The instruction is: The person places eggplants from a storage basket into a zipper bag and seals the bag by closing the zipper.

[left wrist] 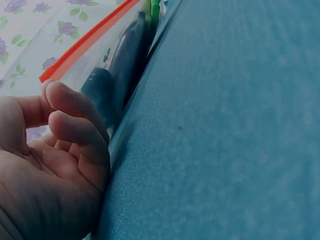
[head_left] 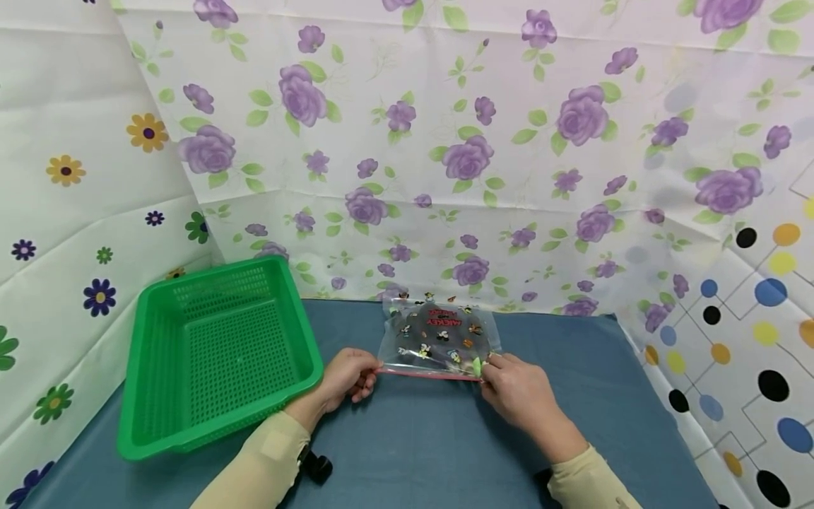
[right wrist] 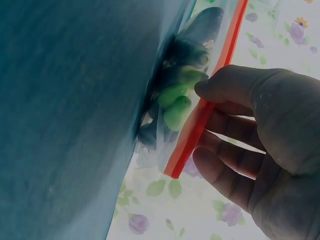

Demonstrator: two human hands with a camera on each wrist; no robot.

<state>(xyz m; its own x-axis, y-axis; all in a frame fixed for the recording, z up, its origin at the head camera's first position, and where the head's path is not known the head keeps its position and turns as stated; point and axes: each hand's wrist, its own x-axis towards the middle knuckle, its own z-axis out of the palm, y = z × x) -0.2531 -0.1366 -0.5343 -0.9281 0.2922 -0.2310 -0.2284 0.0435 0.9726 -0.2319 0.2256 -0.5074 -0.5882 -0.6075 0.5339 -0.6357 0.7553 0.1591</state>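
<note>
A clear zip bag (head_left: 439, 332) with cartoon prints and red "Mickey" lettering lies on the blue cloth, its red zip strip (head_left: 426, 375) toward the person. My left hand (head_left: 346, 378) pinches the strip's left end between thumb and index finger, the other fingers curled. Near the right end, my right hand (head_left: 518, 389) pinches the strip with thumb and fingers. Dark, rounded contents (left wrist: 125, 55) fill the bag, their kind unclear. Bright green pieces (right wrist: 175, 102) show through the plastic beside the right thumb.
A green plastic basket (head_left: 311, 353) with perforated walls stands to the left, close beside the left forearm. Blue cloth (head_left: 420, 445) covers the table. Flower-printed sheets (head_left: 407, 162) rise behind and on the left, and a dotted sheet (head_left: 750, 339) borders the right.
</note>
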